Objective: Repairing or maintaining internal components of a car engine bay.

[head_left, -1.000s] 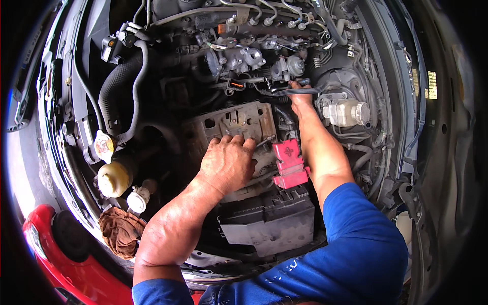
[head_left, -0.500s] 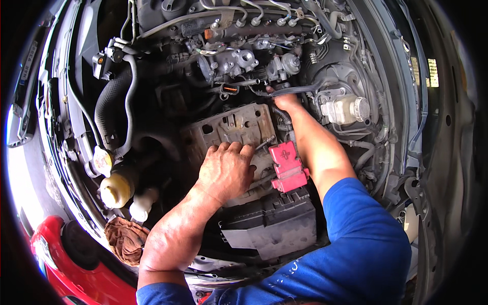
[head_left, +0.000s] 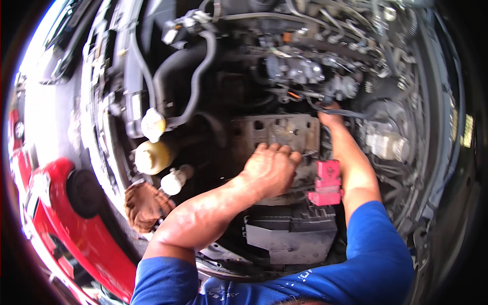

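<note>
My left hand [head_left: 272, 170] rests over the rusty metal battery tray [head_left: 244, 129], knuckles up and fingers curled; what they grip, if anything, is hidden. My right hand [head_left: 330, 114] reaches deeper in, among dark hoses [head_left: 351, 113] just beyond the tray's right corner, its fingers mostly hidden and blurred. A red plastic terminal cover [head_left: 328, 183] lies between my left hand and right forearm. A grey-black box [head_left: 290, 239] sits below the tray. Metal valve housings [head_left: 295, 71] are above my hands.
At the left are cream reservoirs [head_left: 151, 157], a thick black hose [head_left: 168, 76] and a brown rag [head_left: 145, 203]. A translucent reservoir [head_left: 384, 145] stands right of my right forearm. A red car [head_left: 89, 244] is beyond the bay's left edge.
The view has swung left, so the bay appears further right and is blurred. My right hand has shifted slightly among the hoses; my left hand stays over the tray.
</note>
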A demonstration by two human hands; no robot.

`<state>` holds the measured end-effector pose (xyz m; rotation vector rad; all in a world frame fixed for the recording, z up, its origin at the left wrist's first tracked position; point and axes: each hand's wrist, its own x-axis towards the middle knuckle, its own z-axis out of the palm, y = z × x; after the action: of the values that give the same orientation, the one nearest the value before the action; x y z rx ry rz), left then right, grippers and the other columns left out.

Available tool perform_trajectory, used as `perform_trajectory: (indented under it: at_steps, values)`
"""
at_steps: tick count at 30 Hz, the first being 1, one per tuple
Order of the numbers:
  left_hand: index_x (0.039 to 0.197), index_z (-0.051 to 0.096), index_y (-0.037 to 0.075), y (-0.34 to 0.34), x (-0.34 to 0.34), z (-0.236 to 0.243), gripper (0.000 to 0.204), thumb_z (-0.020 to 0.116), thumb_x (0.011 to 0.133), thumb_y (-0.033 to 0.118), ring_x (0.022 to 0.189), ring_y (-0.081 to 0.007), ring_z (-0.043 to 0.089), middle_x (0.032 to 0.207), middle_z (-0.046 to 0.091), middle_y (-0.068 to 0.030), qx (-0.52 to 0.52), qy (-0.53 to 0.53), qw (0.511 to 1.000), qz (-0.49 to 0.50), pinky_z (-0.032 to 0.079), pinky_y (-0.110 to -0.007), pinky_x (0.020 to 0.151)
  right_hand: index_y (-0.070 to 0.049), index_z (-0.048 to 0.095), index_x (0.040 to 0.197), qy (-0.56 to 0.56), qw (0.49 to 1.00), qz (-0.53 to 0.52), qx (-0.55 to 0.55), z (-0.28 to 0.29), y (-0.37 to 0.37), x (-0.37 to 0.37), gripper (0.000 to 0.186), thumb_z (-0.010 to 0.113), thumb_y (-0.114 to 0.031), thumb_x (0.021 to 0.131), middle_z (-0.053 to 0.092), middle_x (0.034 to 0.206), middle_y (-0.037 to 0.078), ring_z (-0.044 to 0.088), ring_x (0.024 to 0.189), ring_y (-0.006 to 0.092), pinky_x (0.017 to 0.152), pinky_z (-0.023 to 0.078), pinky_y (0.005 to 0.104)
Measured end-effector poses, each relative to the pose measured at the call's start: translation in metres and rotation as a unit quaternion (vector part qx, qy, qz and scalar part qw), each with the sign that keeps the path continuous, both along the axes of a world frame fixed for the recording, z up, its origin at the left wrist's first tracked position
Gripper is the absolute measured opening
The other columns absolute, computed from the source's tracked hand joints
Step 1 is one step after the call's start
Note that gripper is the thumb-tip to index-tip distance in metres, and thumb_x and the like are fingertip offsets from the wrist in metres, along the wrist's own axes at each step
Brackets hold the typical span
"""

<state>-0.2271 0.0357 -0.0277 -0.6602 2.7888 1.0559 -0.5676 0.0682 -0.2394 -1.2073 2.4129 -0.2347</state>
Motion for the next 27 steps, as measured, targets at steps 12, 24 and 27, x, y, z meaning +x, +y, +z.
perform_trajectory:
  at_steps: [12, 24, 27]
  values:
    - [0.114, 0.062, 0.004, -0.019, 0.003, 0.037, 0.042, 0.072, 0.079, 0.024, 0.095, -0.0333, 0.063, 0.098, 0.064, -0.0127, 0.036, 0.140, 0.989, 0.028, 0.049, -0.045, 0.082, -0.003, 0.070, 0.099, -0.004, 1.000, 0.017, 0.017, 0.005, 0.003, -0.004, 0.033, 0.062, -0.033, 0.091, 0.070, 0.100, 0.024, 0.064, 0.103, 0.0431, 0.089, 0.051, 0.0460]
    - [0.126, 0.055, -0.003, -0.052, 0.247, 0.075, 0.040, 0.066, 0.093, 0.017, 0.095, -0.0224, 0.059, 0.108, 0.063, -0.0129, -0.137, 0.083, 0.804, 0.573, 0.048, -0.036, 0.086, -0.006, 0.062, 0.098, -0.412, 0.757, -0.482, -0.159, 0.001, -0.006, -0.014, 0.027, 0.056, -0.033, 0.098, 0.065, 0.082, 0.008, 0.064, 0.072, 0.0207, 0.061, 0.055, 0.0404]
    - [0.131, 0.051, -0.003, -0.035, 0.286, 0.054, 0.047, 0.066, 0.094, 0.023, 0.097, -0.0224, 0.058, 0.112, 0.061, -0.0136, -0.192, -0.023, 0.776, 0.600, 0.048, -0.035, 0.087, -0.002, 0.069, 0.101, -0.044, 0.993, -0.110, 0.004, -0.012, -0.002, -0.009, 0.034, 0.061, -0.035, 0.093, 0.070, 0.101, 0.020, 0.067, 0.097, 0.0319, 0.089, 0.050, 0.0465]
